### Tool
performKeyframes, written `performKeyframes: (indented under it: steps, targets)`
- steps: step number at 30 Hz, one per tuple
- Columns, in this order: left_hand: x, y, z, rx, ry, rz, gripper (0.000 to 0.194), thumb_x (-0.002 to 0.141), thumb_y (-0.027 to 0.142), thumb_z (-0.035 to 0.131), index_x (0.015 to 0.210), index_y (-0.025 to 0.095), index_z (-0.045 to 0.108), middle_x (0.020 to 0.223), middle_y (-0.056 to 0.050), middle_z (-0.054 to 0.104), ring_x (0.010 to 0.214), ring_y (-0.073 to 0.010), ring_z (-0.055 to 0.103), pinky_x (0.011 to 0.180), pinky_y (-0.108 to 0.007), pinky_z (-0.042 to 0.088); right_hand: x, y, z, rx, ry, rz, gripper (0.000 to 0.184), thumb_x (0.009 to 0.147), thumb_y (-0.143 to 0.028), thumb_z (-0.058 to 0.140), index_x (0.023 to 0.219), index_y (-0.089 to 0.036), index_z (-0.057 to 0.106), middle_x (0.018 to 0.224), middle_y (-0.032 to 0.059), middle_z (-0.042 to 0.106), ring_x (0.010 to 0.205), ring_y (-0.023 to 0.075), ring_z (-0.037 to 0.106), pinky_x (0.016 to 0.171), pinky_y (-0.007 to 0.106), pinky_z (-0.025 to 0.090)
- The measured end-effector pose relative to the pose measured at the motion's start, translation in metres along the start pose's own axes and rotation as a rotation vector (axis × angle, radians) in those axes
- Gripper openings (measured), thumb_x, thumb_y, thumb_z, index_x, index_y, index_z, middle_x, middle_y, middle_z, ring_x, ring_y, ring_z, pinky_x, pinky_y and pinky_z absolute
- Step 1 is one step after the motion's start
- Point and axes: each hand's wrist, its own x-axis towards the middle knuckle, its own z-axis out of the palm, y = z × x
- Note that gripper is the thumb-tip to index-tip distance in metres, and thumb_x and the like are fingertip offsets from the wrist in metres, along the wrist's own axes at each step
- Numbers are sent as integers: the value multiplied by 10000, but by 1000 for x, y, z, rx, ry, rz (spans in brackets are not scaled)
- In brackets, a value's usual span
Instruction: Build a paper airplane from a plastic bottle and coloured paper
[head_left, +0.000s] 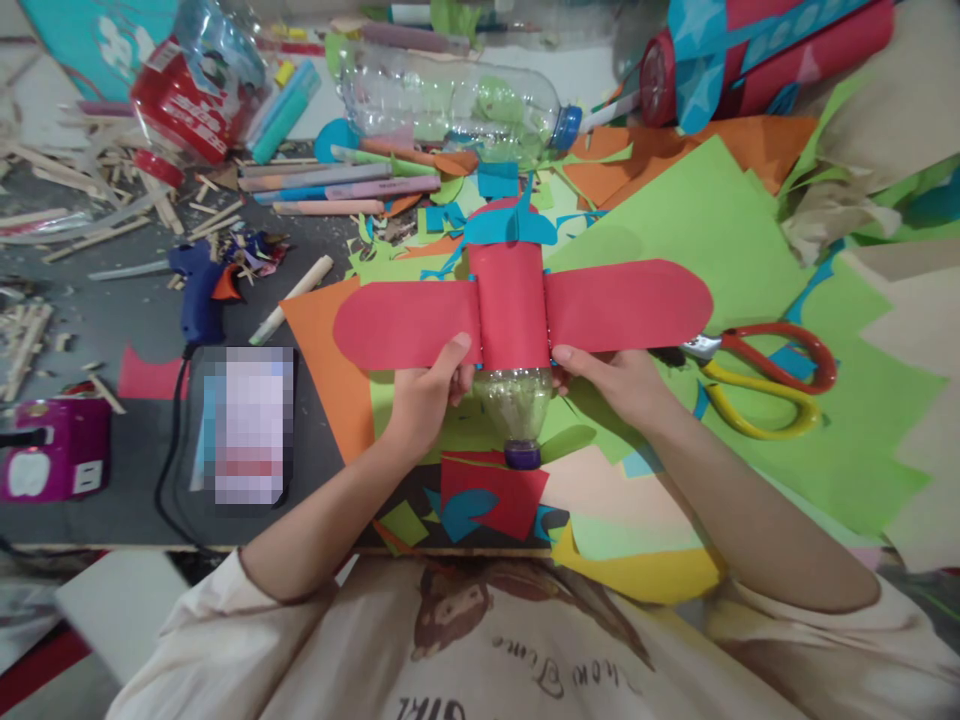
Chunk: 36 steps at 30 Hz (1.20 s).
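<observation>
Between my hands is a toy airplane made from a clear plastic bottle wrapped in red paper. Two red paper wings with rounded ends spread to the left and right, and blue tail pieces sit at the far end. Its bottle neck with a purple cap points toward me. My left hand pinches the near edge of the left wing close to the body, thumb on top. My right hand grips the right wing the same way, its fingers partly hidden beneath. Scissors with red and yellow handles lie right of my right hand.
Green paper sheets and scraps cover the middle and right. On the left are a blue glue gun, a phone and a purple power cube. Clear bottles, pens and a red-blue paper model lie at the back.
</observation>
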Motion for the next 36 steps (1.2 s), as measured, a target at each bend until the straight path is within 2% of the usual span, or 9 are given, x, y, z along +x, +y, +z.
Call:
performKeyframes:
  steps: [29, 36]
  targets:
    - [-2, 5, 3, 34, 28, -4, 427, 738, 332, 623, 366, 201, 461, 367, 38, 394, 344, -49, 325, 390, -221, 305, 0, -4, 4, -1, -12, -5, 492, 648, -688, 747, 594, -218, 609, 562, 5, 611, 534, 144, 583, 576, 306, 546]
    - [-2, 5, 3, 32, 1, 15, 430, 743, 337, 626, 367, 203, 467, 357, 40, 381, 348, -53, 345, 399, -223, 309, 1, -2, 4, 20, 25, 12, 512, 581, -702, 782, 596, -213, 634, 556, 17, 638, 504, 147, 584, 548, 308, 544]
